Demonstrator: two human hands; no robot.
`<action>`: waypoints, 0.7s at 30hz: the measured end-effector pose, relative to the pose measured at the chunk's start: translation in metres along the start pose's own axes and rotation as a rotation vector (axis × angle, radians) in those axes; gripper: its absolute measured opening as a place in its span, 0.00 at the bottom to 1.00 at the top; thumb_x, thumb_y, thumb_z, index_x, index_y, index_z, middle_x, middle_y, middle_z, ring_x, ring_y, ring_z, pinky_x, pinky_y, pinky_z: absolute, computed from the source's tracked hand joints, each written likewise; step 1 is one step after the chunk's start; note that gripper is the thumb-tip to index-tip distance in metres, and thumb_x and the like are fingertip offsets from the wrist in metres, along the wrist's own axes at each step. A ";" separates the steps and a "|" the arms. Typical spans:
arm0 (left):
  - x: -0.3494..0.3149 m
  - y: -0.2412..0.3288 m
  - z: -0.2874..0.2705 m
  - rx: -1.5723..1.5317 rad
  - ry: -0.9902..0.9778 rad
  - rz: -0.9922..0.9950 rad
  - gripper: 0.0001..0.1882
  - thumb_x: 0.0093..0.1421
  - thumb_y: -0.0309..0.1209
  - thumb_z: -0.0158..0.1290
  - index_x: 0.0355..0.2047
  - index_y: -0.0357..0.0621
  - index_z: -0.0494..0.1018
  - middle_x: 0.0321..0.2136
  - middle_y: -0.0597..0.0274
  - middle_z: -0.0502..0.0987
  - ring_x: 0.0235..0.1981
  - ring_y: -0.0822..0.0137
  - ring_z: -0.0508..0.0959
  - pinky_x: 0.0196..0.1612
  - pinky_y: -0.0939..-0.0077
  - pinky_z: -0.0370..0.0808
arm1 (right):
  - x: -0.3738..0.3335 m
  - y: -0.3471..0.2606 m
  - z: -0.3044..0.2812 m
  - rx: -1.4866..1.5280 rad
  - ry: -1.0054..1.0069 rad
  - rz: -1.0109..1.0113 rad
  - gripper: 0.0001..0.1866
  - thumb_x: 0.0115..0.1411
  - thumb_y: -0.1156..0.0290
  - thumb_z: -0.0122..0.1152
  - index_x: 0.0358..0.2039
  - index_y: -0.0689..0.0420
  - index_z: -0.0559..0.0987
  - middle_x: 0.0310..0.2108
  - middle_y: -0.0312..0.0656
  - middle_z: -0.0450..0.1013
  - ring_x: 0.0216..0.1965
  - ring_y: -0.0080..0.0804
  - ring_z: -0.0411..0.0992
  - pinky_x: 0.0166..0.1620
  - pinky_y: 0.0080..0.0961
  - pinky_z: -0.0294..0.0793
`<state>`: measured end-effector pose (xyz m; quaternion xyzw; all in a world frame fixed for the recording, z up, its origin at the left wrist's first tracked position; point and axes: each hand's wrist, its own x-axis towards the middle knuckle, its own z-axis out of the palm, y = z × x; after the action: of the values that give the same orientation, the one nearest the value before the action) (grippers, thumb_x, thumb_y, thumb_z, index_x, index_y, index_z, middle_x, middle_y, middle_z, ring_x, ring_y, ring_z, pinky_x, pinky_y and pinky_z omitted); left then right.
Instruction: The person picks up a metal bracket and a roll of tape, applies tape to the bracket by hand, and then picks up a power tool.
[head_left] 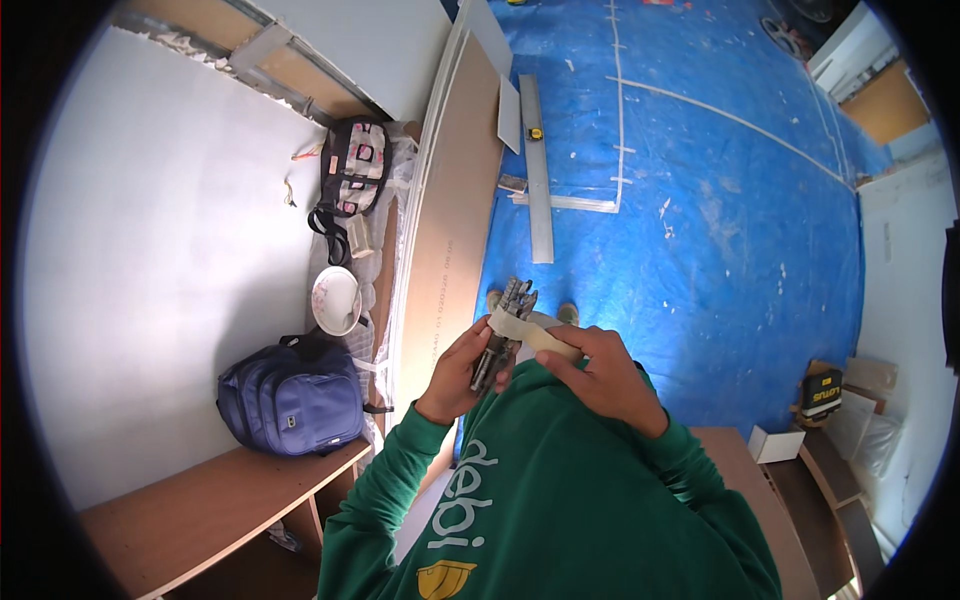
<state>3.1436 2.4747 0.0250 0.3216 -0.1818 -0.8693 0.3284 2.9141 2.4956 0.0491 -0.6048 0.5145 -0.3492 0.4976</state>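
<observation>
Upright in my left hand (458, 372) is a bundle of dark grey, metal-looking pieces (517, 294). My fingers are closed around its lower part, and its exact kind is too small to make out. A pale strip of tape lies across the bundle's middle and leads to a cream roll of masking tape (556, 344). Thumb and fingers of my right hand (618, 378) grip that roll from the right. Both hands are close together in front of my green sweatshirt (560, 480), above my shoes.
Tall boards (440, 210) lean at my left. Beyond them are a blue backpack (292, 398), a bowl (336, 300) and a patterned bag (356, 165). A long metal straightedge (537, 180) lies on the blue floor sheet (700, 260). A black-and-yellow case (821, 394) sits at the right.
</observation>
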 end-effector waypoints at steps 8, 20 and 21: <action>0.004 0.001 0.000 -0.058 0.163 -0.126 0.19 0.70 0.36 0.45 0.57 0.41 0.64 0.33 0.63 0.74 0.23 0.76 0.70 0.24 0.82 0.67 | 0.003 -0.009 0.004 0.041 0.018 0.108 0.17 0.61 0.66 0.63 0.45 0.66 0.79 0.23 0.48 0.75 0.22 0.27 0.70 0.29 0.26 0.70; 0.010 -0.012 0.004 0.625 0.305 -0.018 0.16 0.61 0.23 0.55 0.50 0.41 0.69 0.25 0.71 0.74 0.17 0.84 0.66 0.19 0.87 0.60 | -0.001 -0.029 0.006 0.022 -0.055 0.219 0.19 0.61 0.63 0.63 0.45 0.66 0.79 0.22 0.45 0.74 0.21 0.28 0.69 0.28 0.27 0.69; 0.009 -0.011 0.004 0.619 0.267 0.040 0.15 0.61 0.23 0.55 0.49 0.41 0.70 0.25 0.71 0.74 0.17 0.84 0.66 0.19 0.87 0.61 | -0.002 -0.030 0.005 0.023 -0.079 0.249 0.19 0.61 0.62 0.62 0.46 0.65 0.80 0.23 0.48 0.75 0.23 0.34 0.72 0.30 0.30 0.71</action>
<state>3.1302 2.4769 0.0178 0.5134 -0.3989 -0.7164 0.2530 2.9265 2.4975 0.0767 -0.5439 0.5615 -0.2663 0.5639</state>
